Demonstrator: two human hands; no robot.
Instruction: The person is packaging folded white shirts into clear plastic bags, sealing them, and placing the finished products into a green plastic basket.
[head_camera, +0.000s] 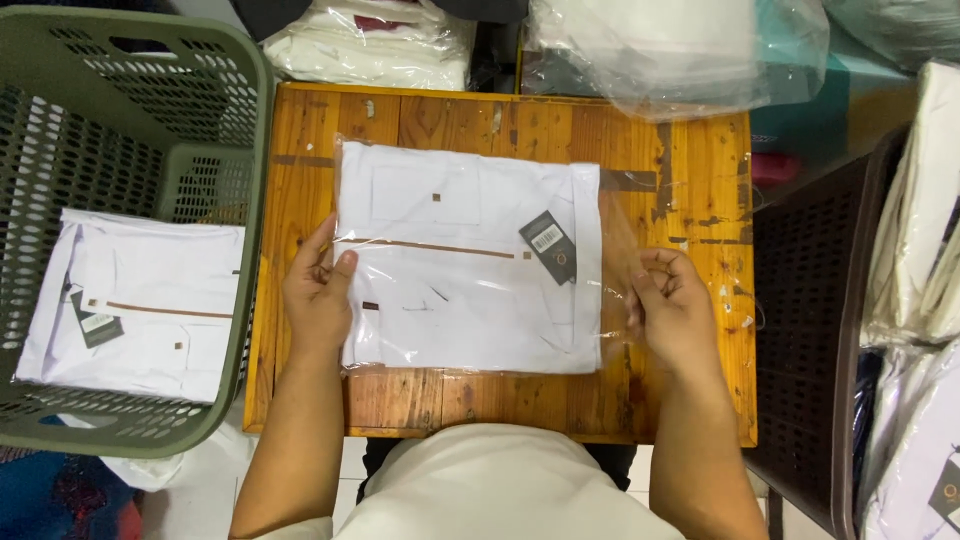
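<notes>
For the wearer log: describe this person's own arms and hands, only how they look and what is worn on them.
Both forearms are bare from elbow to fingers. The left hand and right hand wear no gloves, and no rings, watch or bracelets show. A cream-coloured edge, seemingly a short sleeve, shows at the left elbow, matching the cream garment on the body. The right arm's sleeve is out of frame.
</notes>
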